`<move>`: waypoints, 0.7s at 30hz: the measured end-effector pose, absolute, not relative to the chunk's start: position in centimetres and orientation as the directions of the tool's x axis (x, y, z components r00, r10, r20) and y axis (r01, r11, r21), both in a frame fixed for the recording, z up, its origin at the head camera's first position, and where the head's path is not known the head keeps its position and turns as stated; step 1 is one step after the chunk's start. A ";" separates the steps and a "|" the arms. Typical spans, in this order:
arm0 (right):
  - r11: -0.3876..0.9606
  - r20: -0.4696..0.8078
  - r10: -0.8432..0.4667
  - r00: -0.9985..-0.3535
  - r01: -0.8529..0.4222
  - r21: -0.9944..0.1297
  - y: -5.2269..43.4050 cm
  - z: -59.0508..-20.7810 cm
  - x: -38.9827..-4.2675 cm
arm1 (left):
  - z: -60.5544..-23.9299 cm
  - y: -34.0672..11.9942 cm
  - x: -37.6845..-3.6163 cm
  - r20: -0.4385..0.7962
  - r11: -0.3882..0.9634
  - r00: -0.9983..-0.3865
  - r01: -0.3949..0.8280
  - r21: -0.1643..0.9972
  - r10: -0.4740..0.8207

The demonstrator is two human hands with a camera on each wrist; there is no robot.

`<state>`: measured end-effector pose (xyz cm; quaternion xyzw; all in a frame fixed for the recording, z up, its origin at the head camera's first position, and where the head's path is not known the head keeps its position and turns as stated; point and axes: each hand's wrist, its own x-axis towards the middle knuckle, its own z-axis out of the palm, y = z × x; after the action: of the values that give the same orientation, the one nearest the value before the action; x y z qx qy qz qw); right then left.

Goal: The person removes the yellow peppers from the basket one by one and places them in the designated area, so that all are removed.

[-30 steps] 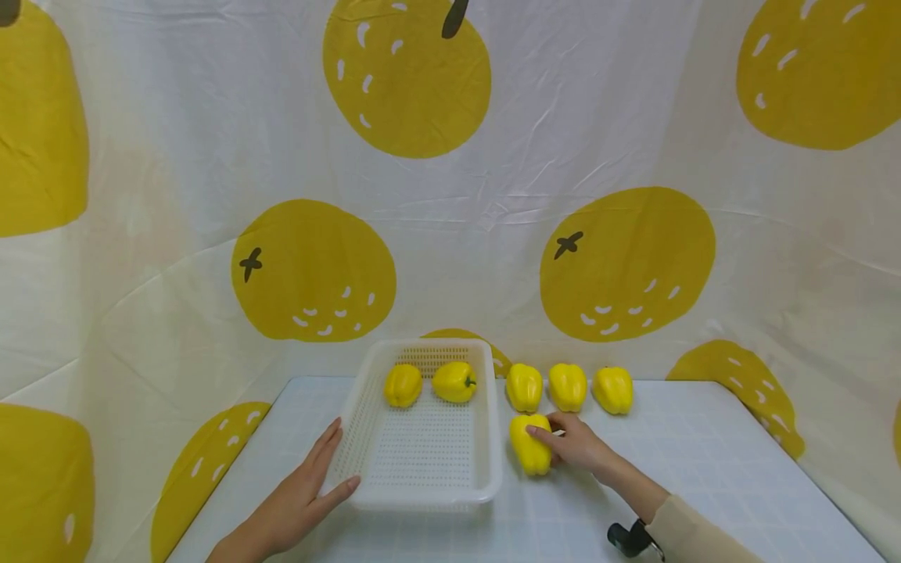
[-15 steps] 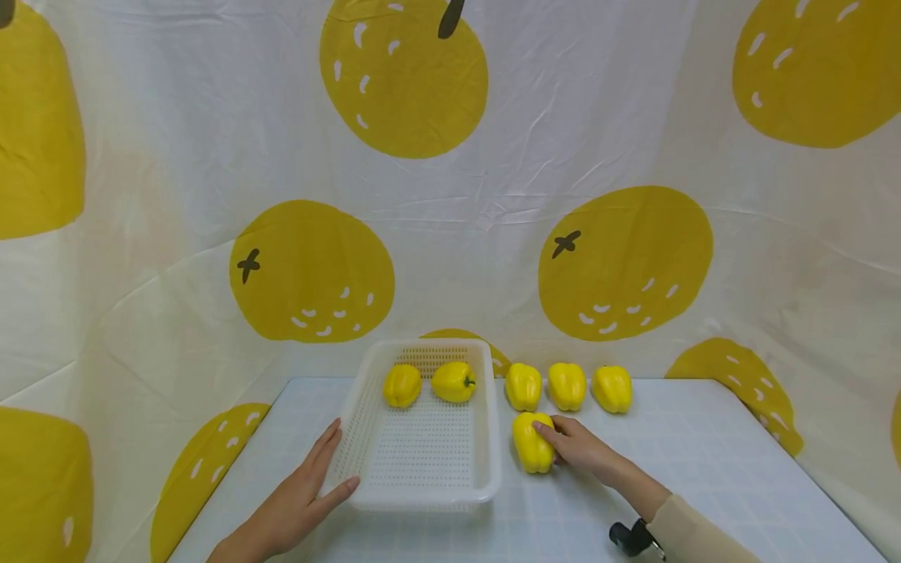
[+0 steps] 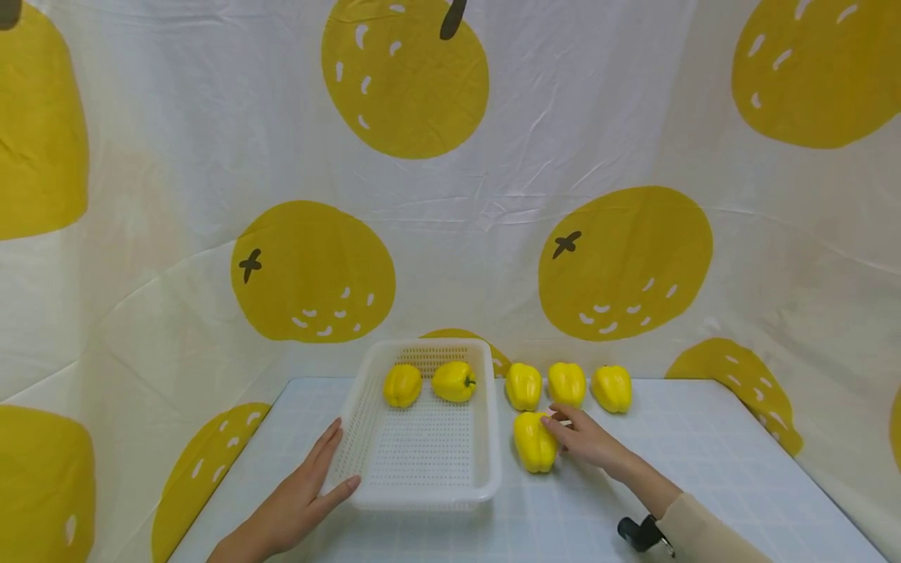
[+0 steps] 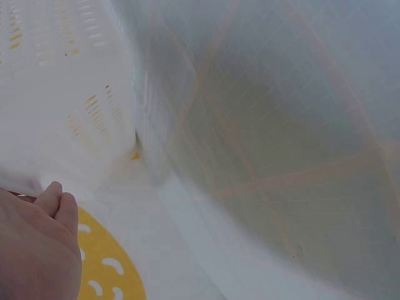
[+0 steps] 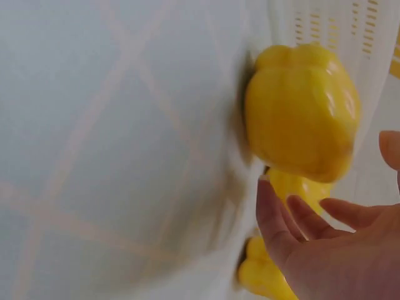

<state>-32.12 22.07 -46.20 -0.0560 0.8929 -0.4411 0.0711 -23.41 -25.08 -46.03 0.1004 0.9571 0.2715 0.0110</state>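
Note:
A white perforated basket (image 3: 486, 461) stands on the table with two yellow peppers (image 3: 403, 385) (image 3: 454, 381) at its far end. My left hand (image 3: 320, 477) lies flat against the basket's left front corner, thumb along the front rim; the left wrist view shows the hand (image 4: 37, 244) beside the basket wall (image 4: 69, 94). Just right of the basket lies another yellow pepper (image 3: 533, 446). My right hand (image 3: 566, 428) has relaxed fingers, with the fingertips at that pepper's far top end. In the right wrist view the pepper (image 5: 303, 109) sits just beyond the spread fingers (image 5: 269, 212).
Three more yellow peppers (image 3: 524, 386) (image 3: 567, 384) (image 3: 612, 389) stand in a row behind my right hand, near the table's (image 3: 704, 469) back edge. A white cloth with large yellow fruit prints hangs behind and at both sides. A black wrist mount (image 3: 637, 533) shows on my right arm.
My right hand has slid from the side of the near pepper toward its far end and its fingers have loosened. The pepper shifted slightly. The left hand and basket have not moved.

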 end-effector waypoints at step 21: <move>0.618 0.040 -0.330 -0.943 -0.248 -0.746 16.1 -37.1 -33.0 | -45.9 -25.0 -23.1 0.034 0.825 -0.979 0.188 0.533 0.202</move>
<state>-32.96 16.10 -37.13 -0.1607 0.8979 -0.4066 0.0504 -23.14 -25.01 -45.86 0.1021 0.9551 0.2778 0.0120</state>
